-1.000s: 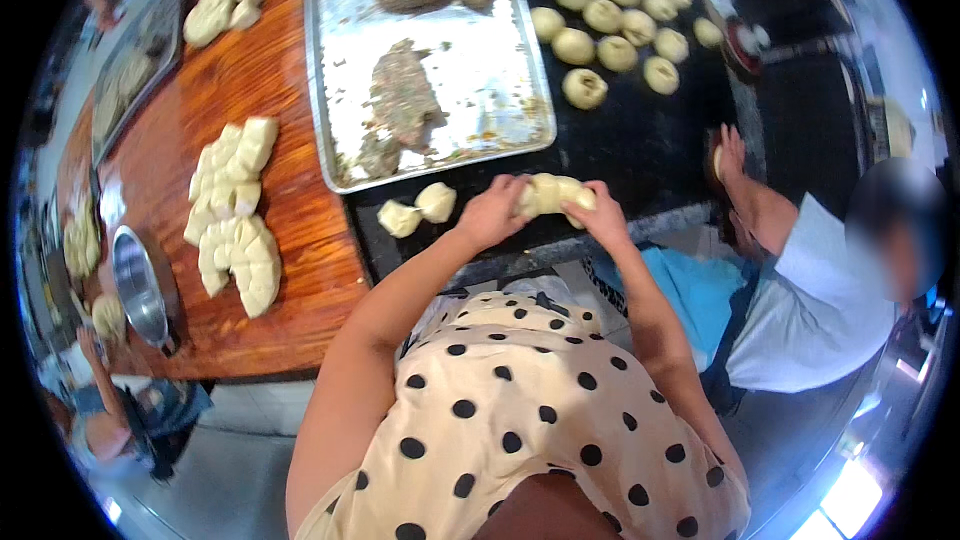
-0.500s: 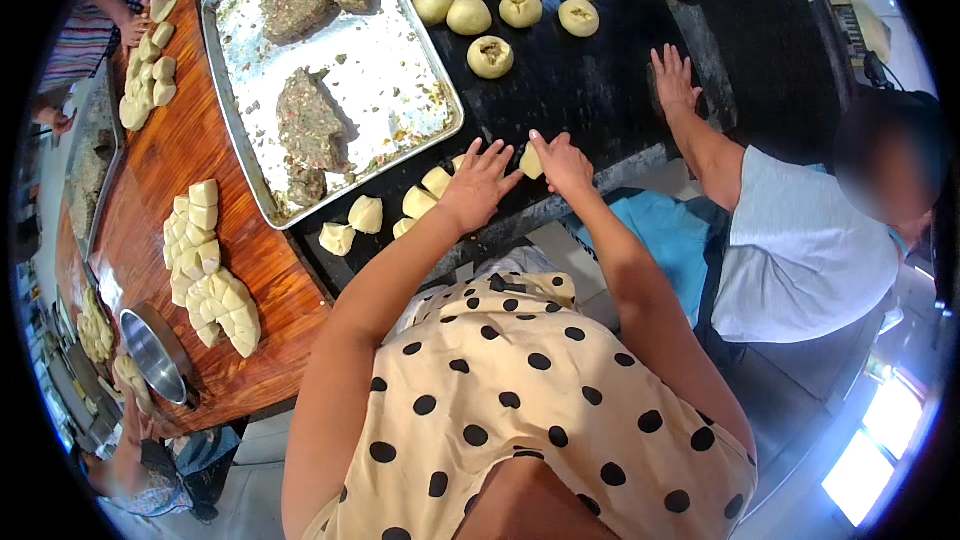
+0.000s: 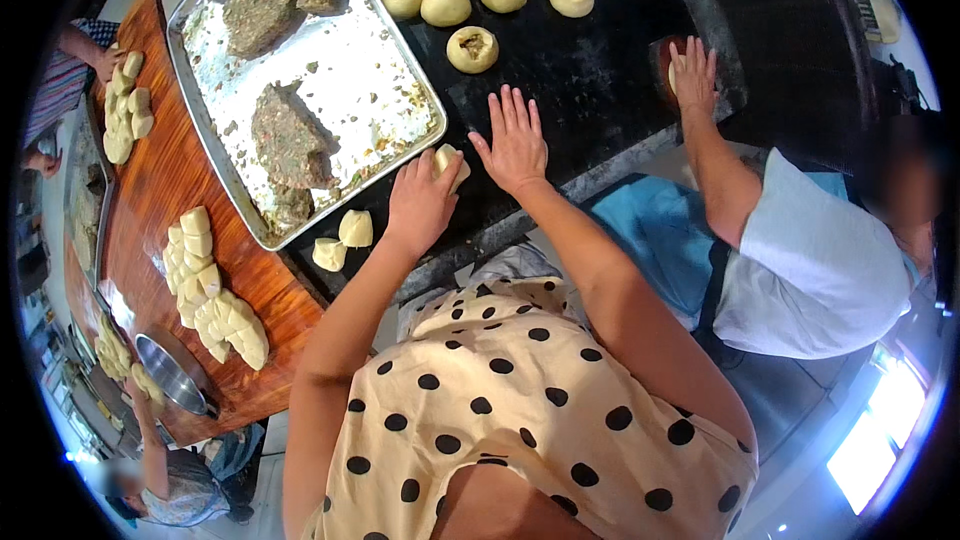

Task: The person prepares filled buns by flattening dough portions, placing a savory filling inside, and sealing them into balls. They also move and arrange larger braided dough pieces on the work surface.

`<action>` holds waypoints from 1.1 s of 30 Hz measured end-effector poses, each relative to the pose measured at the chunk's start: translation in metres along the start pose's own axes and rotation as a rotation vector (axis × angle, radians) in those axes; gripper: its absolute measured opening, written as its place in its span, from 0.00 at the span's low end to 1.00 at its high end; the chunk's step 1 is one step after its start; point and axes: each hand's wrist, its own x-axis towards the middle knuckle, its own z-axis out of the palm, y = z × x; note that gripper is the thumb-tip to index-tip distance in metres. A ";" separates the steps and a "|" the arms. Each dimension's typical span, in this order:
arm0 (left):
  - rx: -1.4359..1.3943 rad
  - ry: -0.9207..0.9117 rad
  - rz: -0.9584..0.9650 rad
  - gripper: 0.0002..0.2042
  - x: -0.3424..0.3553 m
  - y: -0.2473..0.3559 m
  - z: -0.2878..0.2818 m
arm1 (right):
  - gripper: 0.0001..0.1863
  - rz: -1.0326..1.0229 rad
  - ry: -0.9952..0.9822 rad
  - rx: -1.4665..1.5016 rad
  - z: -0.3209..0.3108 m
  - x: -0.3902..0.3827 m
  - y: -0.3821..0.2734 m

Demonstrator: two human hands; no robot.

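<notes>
My left hand (image 3: 420, 202) is curled over the black tabletop, its fingers around a pale dough piece (image 3: 455, 166) that shows past the fingertips. Whatever else lies under that palm is hidden. My right hand (image 3: 516, 148) is flat on the black surface, fingers stretched out, with nothing in it. Left of my left hand sit two cut dough pieces (image 3: 355, 229). Beyond both hands are several round filled buns (image 3: 472, 50), some with filling showing in their pinched tops.
A metal tray (image 3: 440, 125) with lumps of ground filling (image 3: 290, 137) stands left of my hands. Cut dough (image 3: 205, 285) and a steel bowl (image 3: 172, 372) rest on the wooden table (image 3: 270, 310). At right, a co-worker's hand (image 3: 693, 80) presses near a dark reddish disc. Other people work at left.
My left hand has moved left and curled over the dough pieces there. My right hand has moved left, away from the dough piece it was touching, and lies flat. The co-worker's hand has shifted slightly.
</notes>
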 end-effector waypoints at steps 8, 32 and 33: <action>0.062 -0.010 0.226 0.31 0.007 0.018 0.004 | 0.37 -0.049 -0.020 0.054 0.001 0.012 0.009; 0.063 -0.051 0.233 0.30 -0.019 0.017 -0.009 | 0.38 0.092 0.043 -0.021 0.005 -0.022 0.040; 0.080 -0.059 0.241 0.30 -0.018 0.015 -0.009 | 0.38 0.110 0.084 -0.015 0.012 -0.007 0.041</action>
